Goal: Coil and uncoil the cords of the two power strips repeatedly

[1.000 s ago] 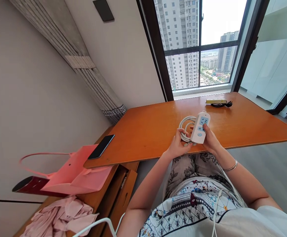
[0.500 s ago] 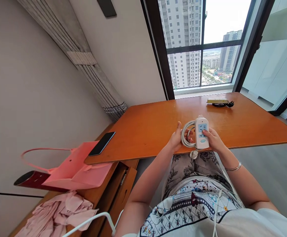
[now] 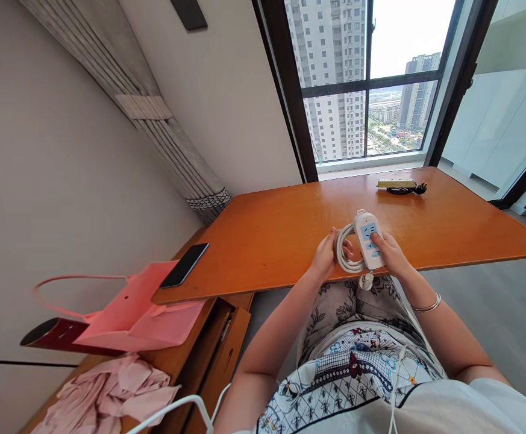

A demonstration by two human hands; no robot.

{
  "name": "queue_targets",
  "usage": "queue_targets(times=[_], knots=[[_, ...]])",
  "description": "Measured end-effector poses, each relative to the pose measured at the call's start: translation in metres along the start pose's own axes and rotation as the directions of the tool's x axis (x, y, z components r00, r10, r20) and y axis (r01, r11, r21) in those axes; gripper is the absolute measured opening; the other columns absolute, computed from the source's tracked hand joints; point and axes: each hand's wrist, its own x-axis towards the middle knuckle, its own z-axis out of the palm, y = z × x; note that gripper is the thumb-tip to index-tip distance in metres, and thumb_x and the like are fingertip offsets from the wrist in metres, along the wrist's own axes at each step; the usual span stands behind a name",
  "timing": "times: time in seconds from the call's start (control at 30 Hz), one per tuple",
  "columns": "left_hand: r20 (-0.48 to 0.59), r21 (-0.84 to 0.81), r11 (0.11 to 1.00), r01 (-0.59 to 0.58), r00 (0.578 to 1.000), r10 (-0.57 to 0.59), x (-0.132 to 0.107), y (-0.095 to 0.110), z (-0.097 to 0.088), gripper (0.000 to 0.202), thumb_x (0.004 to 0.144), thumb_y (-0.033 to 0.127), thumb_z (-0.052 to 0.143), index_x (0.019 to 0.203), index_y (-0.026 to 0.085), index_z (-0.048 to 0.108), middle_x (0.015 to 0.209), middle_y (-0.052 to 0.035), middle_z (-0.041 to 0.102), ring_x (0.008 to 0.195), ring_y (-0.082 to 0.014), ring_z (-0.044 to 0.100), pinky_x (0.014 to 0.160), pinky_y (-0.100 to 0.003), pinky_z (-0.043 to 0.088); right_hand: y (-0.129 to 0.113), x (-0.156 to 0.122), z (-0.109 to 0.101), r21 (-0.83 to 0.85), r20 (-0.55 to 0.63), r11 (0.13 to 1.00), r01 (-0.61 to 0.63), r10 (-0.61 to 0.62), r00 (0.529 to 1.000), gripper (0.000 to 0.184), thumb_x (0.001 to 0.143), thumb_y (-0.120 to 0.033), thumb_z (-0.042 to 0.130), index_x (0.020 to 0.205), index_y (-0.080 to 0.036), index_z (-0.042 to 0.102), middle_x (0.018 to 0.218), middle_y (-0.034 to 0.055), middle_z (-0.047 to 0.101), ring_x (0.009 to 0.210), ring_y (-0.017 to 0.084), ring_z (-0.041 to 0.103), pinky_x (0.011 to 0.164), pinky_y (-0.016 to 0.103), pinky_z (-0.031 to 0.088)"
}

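A white power strip (image 3: 369, 248) with light-blue socket faces is held over the near edge of the table, tilted a little. My right hand (image 3: 389, 254) grips its right side, with the thumb on the front. Beside it on the left is its coiled white cord (image 3: 341, 250), which my left hand (image 3: 326, 256) holds with the fingers around the loops. The white plug (image 3: 366, 281) hangs below the coil, above my lap.
On the orange-brown wooden table (image 3: 272, 235), a second power strip (image 3: 396, 183) with a black cord lies at the far right. A phone (image 3: 185, 265) rests near the left edge. A pink bag (image 3: 140, 307) and pink cloth (image 3: 109, 395) are on the lower cabinet at left.
The power strip has tilted, its top leaning further left. The plug has swung slightly right, and my left hand has turned in closer around the coil.
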Motion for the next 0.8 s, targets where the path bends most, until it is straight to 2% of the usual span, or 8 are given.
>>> queue_targets(times=[0.03, 0.1, 0.23, 0.3, 0.4, 0.53, 0.7, 0.8], knots=[[0.016, 0.029, 1.000, 0.011, 1.000, -0.012, 0.000, 0.004, -0.002, 0.069, 0.063, 0.083, 0.068, 0.085, 0.018, 0.062, 0.063, -0.0002, 0.063, 0.049, -0.0134, 0.059, 0.050, -0.026, 0.047, -0.001, 0.000, -0.001, -0.026, 0.009, 1.000, 0.010, -0.010, 1.000, 0.059, 0.064, -0.074, 0.076, 0.090, -0.022, 0.065, 0.066, -0.0016, 0.059, 0.055, 0.013, 0.052, 0.047, 0.024, 0.041], [0.027, 0.113, 0.993, 0.018, 0.999, -0.021, 0.001, 0.010, -0.003, 0.067, 0.065, 0.082, 0.068, 0.081, 0.017, 0.062, 0.064, -0.0007, 0.063, 0.050, -0.0127, 0.058, 0.051, -0.026, 0.048, -0.002, -0.001, -0.001, -0.063, 0.029, 0.998, 0.020, -0.018, 0.999, 0.056, 0.066, -0.071, 0.076, 0.091, -0.021, 0.066, 0.069, -0.0013, 0.059, 0.057, 0.013, 0.051, 0.049, 0.024, 0.041], [-0.013, 0.231, 0.972, -0.042, 0.999, 0.047, 0.007, 0.004, -0.001, 0.066, 0.068, 0.084, 0.062, 0.066, 0.019, 0.055, 0.050, 0.0053, 0.044, 0.042, -0.0080, 0.041, 0.046, -0.025, 0.042, -0.001, -0.002, 0.001, -0.071, 0.055, 0.997, 0.014, -0.010, 0.998, 0.053, 0.072, -0.068, 0.073, 0.095, -0.021, 0.067, 0.074, 0.0000, 0.062, 0.063, 0.015, 0.055, 0.054, 0.025, 0.043], [-0.061, 0.235, 0.968, -0.089, 0.993, 0.106, 0.011, -0.006, 0.001, 0.067, 0.068, 0.087, 0.059, 0.063, 0.020, 0.052, 0.047, 0.0068, 0.036, 0.041, -0.0077, 0.035, 0.044, -0.024, 0.037, 0.000, -0.002, 0.003, -0.085, 0.049, 0.996, 0.038, -0.034, 0.998, 0.051, 0.072, -0.065, 0.074, 0.097, -0.021, 0.066, 0.081, 0.0009, 0.066, 0.069, 0.016, 0.058, 0.060, 0.026, 0.046], [-0.142, 0.201, 0.971, -0.130, 0.977, 0.160, 0.016, -0.020, 0.004, 0.067, 0.068, 0.087, 0.058, 0.063, 0.020, 0.050, 0.047, 0.0070, 0.035, 0.042, -0.0078, 0.035, 0.044, -0.024, 0.036, 0.001, 0.000, 0.004, -0.127, 0.023, 0.990, 0.059, -0.056, 0.998, 0.050, 0.072, -0.060, 0.076, 0.103, -0.021, 0.065, 0.092, 0.0021, 0.069, 0.079, 0.017, 0.061, 0.068, 0.027, 0.048], [-0.207, 0.069, 0.989, -0.131, 0.968, 0.143, 0.019, -0.029, 0.007, 0.063, 0.070, 0.081, 0.063, 0.070, 0.019, 0.052, 0.052, 0.0077, 0.040, 0.044, -0.0069, 0.039, 0.050, -0.024, 0.044, 0.002, 0.006, 0.001, -0.143, -0.017, 0.990, -0.013, 0.011, 1.000, 0.053, 0.070, -0.065, 0.076, 0.095, -0.020, 0.065, 0.080, -0.0004, 0.067, 0.069, 0.014, 0.057, 0.060, 0.025, 0.045], [-0.081, 0.030, 0.999, -0.027, 0.996, 0.029, 0.022, -0.024, -0.001, 0.055, 0.069, 0.067, 0.076, 0.083, 0.017, 0.059, 0.063, 0.0044, 0.055, 0.050, -0.0094, 0.055, 0.052, -0.024, 0.048, 0.004, 0.012, -0.006, -0.035, -0.007, 0.995, -0.095, 0.094, 0.996, 0.059, 0.063, -0.072, 0.077, 0.088, -0.019, 0.067, 0.065, -0.0031, 0.060, 0.055, 0.011, 0.049, 0.047, 0.023, 0.037], [-0.022, 0.019, 0.999, 0.028, 0.999, -0.028, 0.023, -0.022, -0.006, 0.048, 0.072, 0.056, 0.079, 0.093, 0.017, 0.061, 0.065, 0.0037, 0.058, 0.051, -0.0096, 0.055, 0.051, -0.023, 0.048, 0.006, 0.013, -0.008, -0.008, 0.004, 0.989, -0.145, 0.145, 0.989, 0.061, 0.060, -0.071, 0.080, 0.090, -0.018, 0.069, 0.064, -0.0029, 0.061, 0.053, 0.010, 0.050, 0.046, 0.022, 0.037]])
